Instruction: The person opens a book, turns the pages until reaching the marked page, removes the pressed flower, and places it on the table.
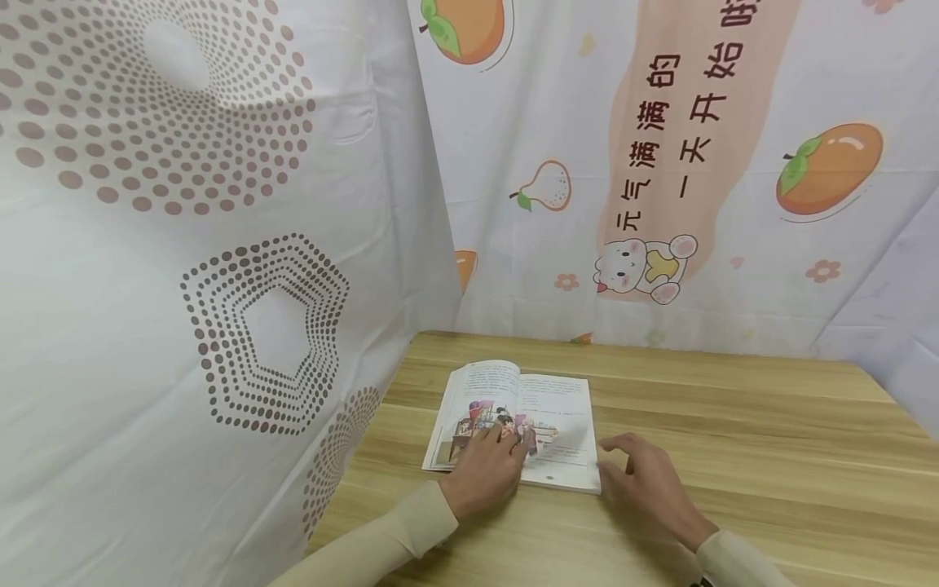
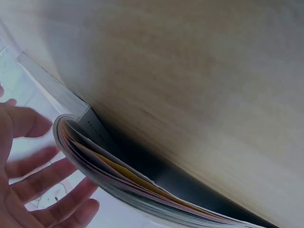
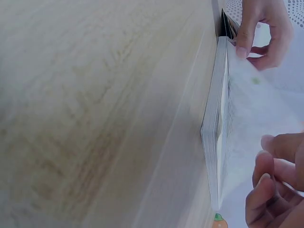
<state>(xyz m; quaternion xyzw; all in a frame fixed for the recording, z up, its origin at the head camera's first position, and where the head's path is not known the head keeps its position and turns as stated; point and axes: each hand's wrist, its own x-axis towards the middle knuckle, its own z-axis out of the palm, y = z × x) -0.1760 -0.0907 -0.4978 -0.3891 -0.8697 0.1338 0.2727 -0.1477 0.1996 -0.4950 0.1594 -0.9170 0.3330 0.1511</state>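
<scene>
An open book (image 1: 561, 412) lies on the table, with printed text and a coloured picture spread across its lower half. My left hand (image 1: 490, 469) rests on the pages near the fold, fingertips over the picture. From the left wrist, the fingers of the left hand (image 2: 45, 185) look spread and loosely bent beside the curved page edges of the book (image 2: 142, 194). Just off the book's right edge is my right hand (image 1: 649, 481), thumb and forefinger apart. Up close, the right hand (image 3: 280, 185) has loosely bent fingers beside the book (image 3: 216, 128), with nothing visible between them.
A wood-grain table (image 1: 734, 424) extends to the right of the book. Behind it hangs a white curtain (image 1: 557, 269) with fruit prints and lettering. Another curtain (image 1: 279, 204), patterned with brown dots, closes off the left side.
</scene>
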